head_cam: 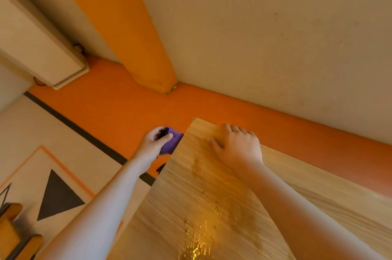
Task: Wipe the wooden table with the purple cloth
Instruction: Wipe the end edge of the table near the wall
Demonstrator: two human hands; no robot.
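Left hand [153, 143] fingers clamp purple cloth [170, 141] past table [212, 196] edge; right hand [237, 147] flat, empty. Bring cloth onto wet patch [197, 234], press flat.

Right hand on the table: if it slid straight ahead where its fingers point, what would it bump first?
Probably nothing on the table. The right hand points toward the far edge; beyond is the orange wall, though depth is unclear.

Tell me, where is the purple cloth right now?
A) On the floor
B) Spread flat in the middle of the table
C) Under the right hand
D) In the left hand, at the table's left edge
D: the left hand grips the purple cloth just off the wooden table edge.
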